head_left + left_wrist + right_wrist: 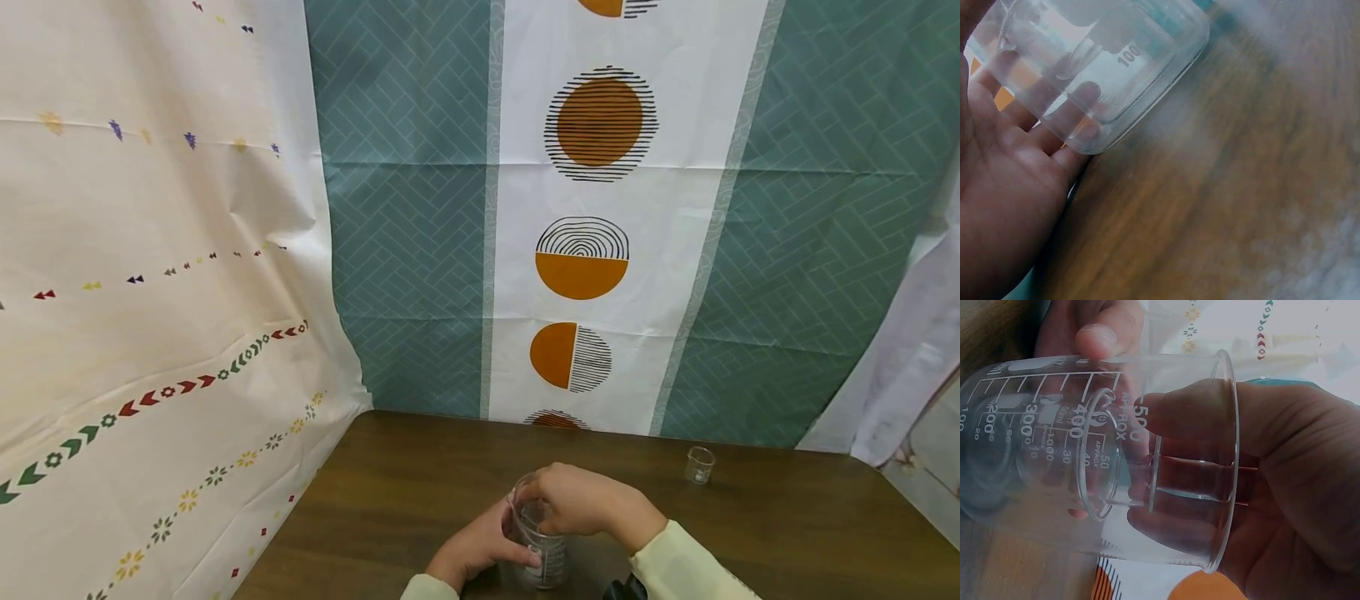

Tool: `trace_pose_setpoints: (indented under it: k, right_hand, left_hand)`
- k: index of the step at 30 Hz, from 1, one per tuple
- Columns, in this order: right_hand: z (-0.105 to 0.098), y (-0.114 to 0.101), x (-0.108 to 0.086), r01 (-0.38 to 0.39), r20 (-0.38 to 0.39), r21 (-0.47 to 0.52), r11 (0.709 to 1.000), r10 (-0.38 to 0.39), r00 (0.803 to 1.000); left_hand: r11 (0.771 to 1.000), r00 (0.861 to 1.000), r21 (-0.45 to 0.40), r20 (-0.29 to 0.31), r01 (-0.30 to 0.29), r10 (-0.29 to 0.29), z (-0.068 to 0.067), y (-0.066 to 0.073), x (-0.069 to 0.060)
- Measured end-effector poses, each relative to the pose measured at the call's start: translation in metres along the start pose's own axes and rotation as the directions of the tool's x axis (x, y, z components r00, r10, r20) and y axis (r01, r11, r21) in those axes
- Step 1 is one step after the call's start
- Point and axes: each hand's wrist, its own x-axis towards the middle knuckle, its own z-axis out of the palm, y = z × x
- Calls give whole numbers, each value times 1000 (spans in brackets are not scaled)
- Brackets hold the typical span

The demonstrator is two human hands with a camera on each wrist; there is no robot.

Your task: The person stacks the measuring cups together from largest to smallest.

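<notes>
Low in the head view, my left hand (480, 546) grips a large clear beaker (551, 562), its thumb across the front wall. In the right wrist view, the beaker's printed scale runs up to 500, and smaller clear beakers are nested inside. My right hand (588, 504) reaches in through the mouth. Its thumb and fingers are inside the large beaker and pinch an inner small beaker (1124, 478) near its rim. The left wrist view shows the left fingers (1072, 112) through the glass behind the beaker's lower part, with a 100 mark on it.
A separate tiny clear beaker (700, 467) stands at the back right of the brown wooden table (420, 467), with something small and pale in it. Patterned cloths (412, 250) hang behind and along the left side.
</notes>
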Motion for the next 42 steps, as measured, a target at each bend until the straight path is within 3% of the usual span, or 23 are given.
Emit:
trace_pose_setpoints:
  k: [35,42]
  right_hand:
    - [3,-1,2,-22,7,-1,1000,22,1000]
    - [3,-4,3,-30,10,7,1000,30,1000]
  left_hand:
    - [1000,1000,-21,10,-11,11,0,-3,2]
    - [999,999,-32,26,-34,35,-1,-3,2]
